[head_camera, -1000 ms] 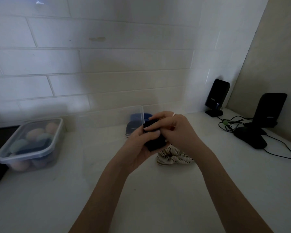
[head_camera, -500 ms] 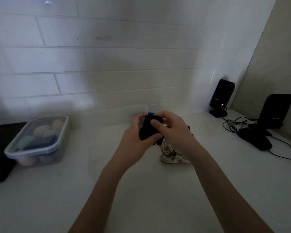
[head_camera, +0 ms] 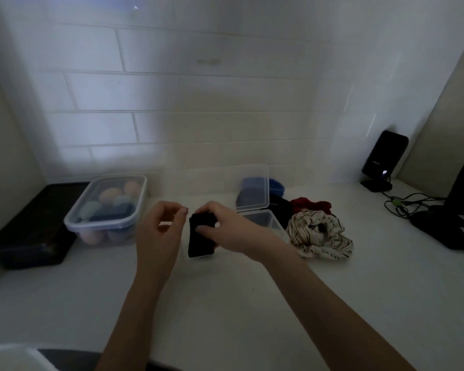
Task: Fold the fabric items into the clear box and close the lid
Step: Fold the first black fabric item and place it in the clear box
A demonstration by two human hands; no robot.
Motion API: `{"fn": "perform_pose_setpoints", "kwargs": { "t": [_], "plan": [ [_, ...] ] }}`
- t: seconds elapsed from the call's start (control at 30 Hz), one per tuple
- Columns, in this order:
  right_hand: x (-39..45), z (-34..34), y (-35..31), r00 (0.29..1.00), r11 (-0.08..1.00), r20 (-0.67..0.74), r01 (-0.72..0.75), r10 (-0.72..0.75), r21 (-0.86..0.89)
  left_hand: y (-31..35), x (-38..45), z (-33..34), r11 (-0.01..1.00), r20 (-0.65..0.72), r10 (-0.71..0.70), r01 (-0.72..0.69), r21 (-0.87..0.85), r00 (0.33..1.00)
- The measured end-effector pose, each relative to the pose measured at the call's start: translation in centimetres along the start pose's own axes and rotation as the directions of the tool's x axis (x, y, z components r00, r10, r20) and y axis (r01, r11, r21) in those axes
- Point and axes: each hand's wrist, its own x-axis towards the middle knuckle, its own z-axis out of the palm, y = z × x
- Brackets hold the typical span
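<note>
The small clear box point(head_camera: 274, 221) lies on the white counter at the middle, its clear lid point(head_camera: 253, 187) standing up behind it. A folded black fabric point(head_camera: 200, 240) stands in the box's left end. My right hand point(head_camera: 227, 229) pinches its top edge from the right. Just left of the fabric, my left hand point(head_camera: 163, 229) hovers with loosely curled fingers and holds nothing. To the right of the box lie a crumpled white striped fabric point(head_camera: 319, 235), a red fabric point(head_camera: 310, 205) and a dark fabric point(head_camera: 279, 207). A blue fabric point(head_camera: 276, 185) sits behind the lid.
A lidded container of coloured sponges point(head_camera: 107, 210) stands at the left, beside a black tray point(head_camera: 30, 226). At the right are a black stand point(head_camera: 384, 162), cables point(head_camera: 402, 203) and another black device point(head_camera: 440, 226). A tiled wall closes the back.
Both hands held the black fabric in the air before. It has come down into the box's left end, my left hand has let go, and my right hand still pinches it.
</note>
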Motion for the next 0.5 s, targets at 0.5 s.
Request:
{"fn": "perform_pose_setpoints", "kwargs": {
  "t": [0.5],
  "plan": [
    [2.9,3.1,0.7,0.970,0.879,-0.095,-0.244,0.225,-0.409,-1.1,-0.3,0.3,0.982,0.062,0.017,-0.028,0.187,0.998]
  ]
}}
